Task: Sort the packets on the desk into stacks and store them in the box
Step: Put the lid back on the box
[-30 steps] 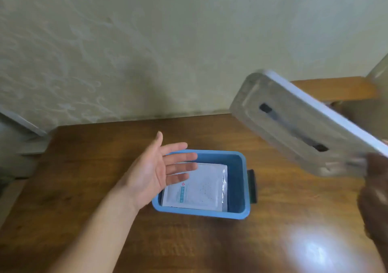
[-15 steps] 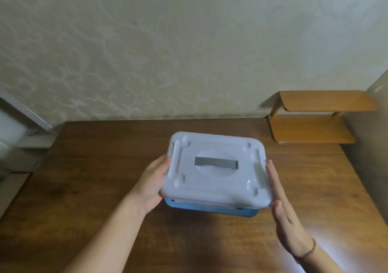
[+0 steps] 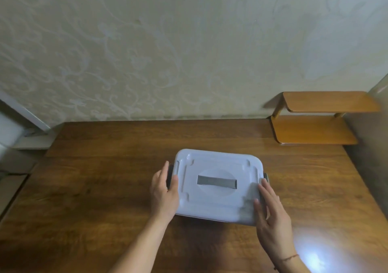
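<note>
A white lid [image 3: 218, 199] with a grey handle [image 3: 216, 182] in its middle covers the box on the wooden desk [image 3: 94, 188]. The box's blue body and the packets inside are hidden under the lid. My left hand [image 3: 164, 190] lies against the lid's left edge, over the dark left latch [image 3: 170, 175], thumb on top of the lid. My right hand [image 3: 270, 216] presses with straight fingers on the lid's right front corner, close to the dark right latch [image 3: 265, 176].
A small two-tier wooden shelf [image 3: 315, 130] stands at the desk's back right corner against the patterned wall. A white ledge [image 3: 31, 134] juts in at the far left. A bright light patch [image 3: 312, 258] lies on the desk near my right wrist.
One second ago my right hand held the lid up at the right over the uncovered blue box with a packet inside. The lid has come down onto the box, and both hands now press its sides.
</note>
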{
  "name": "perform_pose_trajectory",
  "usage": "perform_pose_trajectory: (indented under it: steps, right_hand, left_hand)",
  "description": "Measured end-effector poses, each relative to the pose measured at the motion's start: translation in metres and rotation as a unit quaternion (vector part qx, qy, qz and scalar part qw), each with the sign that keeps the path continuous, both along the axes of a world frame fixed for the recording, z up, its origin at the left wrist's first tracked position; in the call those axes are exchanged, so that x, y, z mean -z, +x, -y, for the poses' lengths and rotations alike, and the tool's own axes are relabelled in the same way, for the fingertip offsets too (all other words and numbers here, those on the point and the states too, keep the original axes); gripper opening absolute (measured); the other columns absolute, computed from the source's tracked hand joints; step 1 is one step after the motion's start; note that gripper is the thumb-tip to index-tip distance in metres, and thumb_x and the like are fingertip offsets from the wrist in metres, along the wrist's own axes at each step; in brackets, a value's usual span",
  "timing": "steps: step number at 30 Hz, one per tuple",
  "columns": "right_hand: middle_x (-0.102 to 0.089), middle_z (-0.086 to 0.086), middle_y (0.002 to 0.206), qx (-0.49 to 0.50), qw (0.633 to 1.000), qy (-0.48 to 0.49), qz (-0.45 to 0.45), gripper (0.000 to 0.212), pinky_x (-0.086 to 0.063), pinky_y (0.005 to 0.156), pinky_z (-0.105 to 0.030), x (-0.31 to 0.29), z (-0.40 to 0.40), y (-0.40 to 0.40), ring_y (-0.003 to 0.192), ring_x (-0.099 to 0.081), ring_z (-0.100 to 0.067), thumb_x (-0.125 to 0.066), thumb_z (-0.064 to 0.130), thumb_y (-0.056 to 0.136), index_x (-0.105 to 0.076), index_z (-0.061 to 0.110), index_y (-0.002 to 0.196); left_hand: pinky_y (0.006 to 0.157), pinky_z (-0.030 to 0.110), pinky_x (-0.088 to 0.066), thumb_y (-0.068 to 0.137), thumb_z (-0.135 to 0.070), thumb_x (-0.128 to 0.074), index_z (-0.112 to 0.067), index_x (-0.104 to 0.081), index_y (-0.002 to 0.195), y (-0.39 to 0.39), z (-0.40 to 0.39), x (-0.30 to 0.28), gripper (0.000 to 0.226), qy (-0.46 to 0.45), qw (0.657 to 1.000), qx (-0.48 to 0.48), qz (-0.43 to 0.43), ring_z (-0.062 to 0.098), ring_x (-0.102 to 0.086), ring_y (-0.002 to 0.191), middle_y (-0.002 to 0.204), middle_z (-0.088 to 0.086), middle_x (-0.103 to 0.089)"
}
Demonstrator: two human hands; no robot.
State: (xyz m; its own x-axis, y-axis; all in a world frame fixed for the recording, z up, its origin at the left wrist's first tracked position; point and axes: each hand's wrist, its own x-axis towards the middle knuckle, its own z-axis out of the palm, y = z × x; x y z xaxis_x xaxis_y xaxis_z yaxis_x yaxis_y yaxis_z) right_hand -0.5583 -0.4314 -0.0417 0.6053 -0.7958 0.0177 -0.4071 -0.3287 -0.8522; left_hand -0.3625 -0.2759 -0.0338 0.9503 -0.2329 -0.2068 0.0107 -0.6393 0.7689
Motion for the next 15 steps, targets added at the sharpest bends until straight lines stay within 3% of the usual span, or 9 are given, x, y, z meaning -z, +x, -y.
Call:
perform_pose_trajectory:
  steps: [3, 6, 9, 12, 13, 15]
  right_hand:
    - [-0.05, 0.014, 0.138, 0.01, 0.999, -0.038, -0.027, 0.031, -0.028, 0.116, -0.053, -0.001, 0.014, 0.006, 0.141, -0.036, -0.017, -0.062, 0.016, 0.092, -0.065, 0.018, 0.123]
    - [-0.058, 0.015, 0.127, 0.012, 0.998, -0.039, -0.04, 0.03, -0.036, 0.111, -0.049, -0.002, 0.03, 0.01, 0.134, -0.044, -0.024, -0.072, 0.01, 0.085, -0.069, 0.022, 0.112]
    - [-0.06, 0.012, 0.12, 0.037, 0.999, 0.021, -0.003, 0.04, -0.042, 0.105, -0.044, -0.008, 0.037, 0.014, 0.117, -0.051, -0.015, -0.077, 0.009, 0.08, -0.065, 0.025, 0.115]
    - [-0.045, 0.008, 0.134, 0.099, 0.97, 0.222, -0.004, 0.073, -0.041, 0.104, -0.041, -0.001, 0.042, 0.016, 0.122, -0.045, -0.013, -0.081, 0.02, 0.078, -0.043, 0.026, 0.14]
    - [-0.049, 0.005, 0.136, 0.105, 0.945, 0.309, 0.009, 0.074, -0.046, 0.098, -0.04, 0.004, 0.044, 0.015, 0.119, -0.051, -0.016, -0.083, 0.026, 0.076, -0.042, 0.025, 0.138]
    - [-0.067, -0.009, 0.121, 0.088, 0.916, 0.392, 0.015, 0.05, -0.056, 0.074, -0.035, 0.004, 0.045, 0.015, 0.098, -0.067, -0.021, -0.081, 0.029, 0.078, -0.056, 0.012, 0.118]
  left_hand:
    - [0.103, 0.046, -0.045, 0.094, -0.045, -0.059, -0.031, -0.036, 0.147, 0.007, -0.001, -0.002, 0.06, -0.115, 0.975, -0.081, -0.174, 0.022, -0.05, 0.127, 0.143, -0.003, -0.048]
    - [0.096, 0.047, -0.052, 0.09, -0.043, -0.066, -0.022, -0.063, 0.125, 0.017, -0.002, -0.005, 0.041, -0.161, 0.942, -0.079, -0.283, 0.021, -0.066, 0.105, 0.112, -0.002, -0.071]
    - [0.096, 0.051, -0.052, 0.09, -0.034, -0.068, -0.017, -0.074, 0.108, 0.027, -0.004, -0.005, 0.026, -0.181, 0.919, -0.079, -0.341, 0.027, -0.07, 0.099, 0.102, 0.004, -0.075]
    - [0.095, 0.048, -0.053, 0.09, -0.032, -0.067, -0.014, -0.076, 0.095, 0.028, -0.003, -0.007, 0.021, -0.163, 0.934, -0.072, -0.311, 0.028, -0.07, 0.096, 0.096, 0.006, -0.076]
    - [0.09, 0.044, -0.054, 0.091, -0.033, -0.066, -0.015, -0.075, 0.092, 0.027, -0.001, -0.006, 0.02, -0.141, 0.948, -0.067, -0.278, 0.026, -0.069, 0.094, 0.093, 0.006, -0.075]
    - [0.082, 0.039, -0.054, 0.094, -0.035, -0.061, -0.018, -0.07, 0.087, 0.021, 0.001, -0.008, 0.02, -0.096, 0.974, -0.054, -0.2, 0.021, -0.066, 0.09, 0.089, 0.002, -0.071]
